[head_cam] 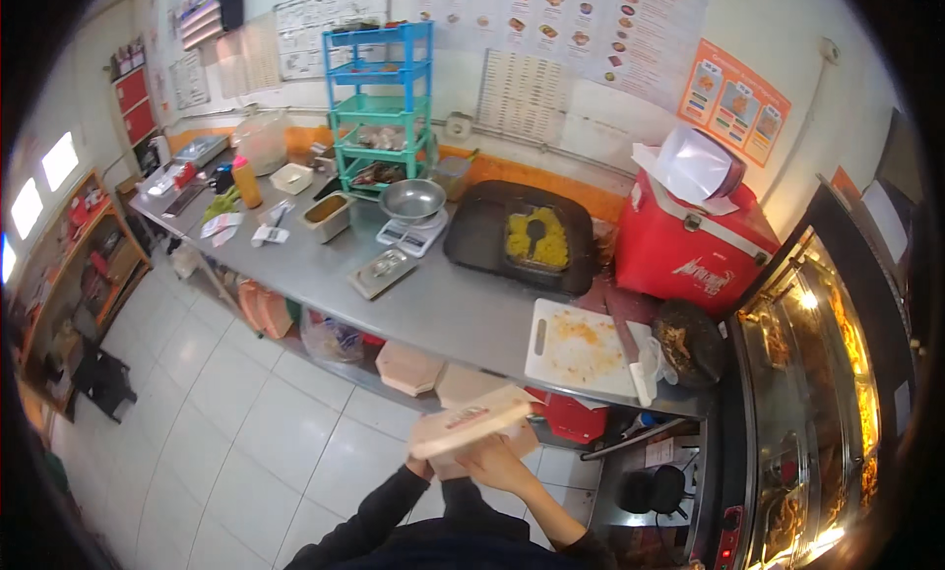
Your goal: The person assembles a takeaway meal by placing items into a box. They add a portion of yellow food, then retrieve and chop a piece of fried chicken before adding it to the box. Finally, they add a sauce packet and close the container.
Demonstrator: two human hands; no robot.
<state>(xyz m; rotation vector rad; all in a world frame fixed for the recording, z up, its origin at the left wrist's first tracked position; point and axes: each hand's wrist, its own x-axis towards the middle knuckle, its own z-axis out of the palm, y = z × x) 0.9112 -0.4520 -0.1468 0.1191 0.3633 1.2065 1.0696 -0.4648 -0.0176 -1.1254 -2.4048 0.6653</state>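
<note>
Both hands hold a light cardboard food box (472, 422), with printing on its lid, low in front of my body. My left hand (421, 468) is at the box's left side, its fingers mostly hidden under the cardboard. My right hand (493, 463) grips the near right part, where a flap stands out. Beyond the box is the steel worktable (443, 311). On its near edge lies a white cutting board (576, 345) with orange crumbs, and a white-handled knife (630, 341) rests across the board's right side.
A black tray (472, 238) holds a pan of yellow food (554, 241) beside a kitchen scale (415, 234). A red cool box (679, 245) stands right, near a stone mortar (690, 341) and a lit display cabinet (805, 422). More cardboard boxes (407, 367) lie on the lower shelf.
</note>
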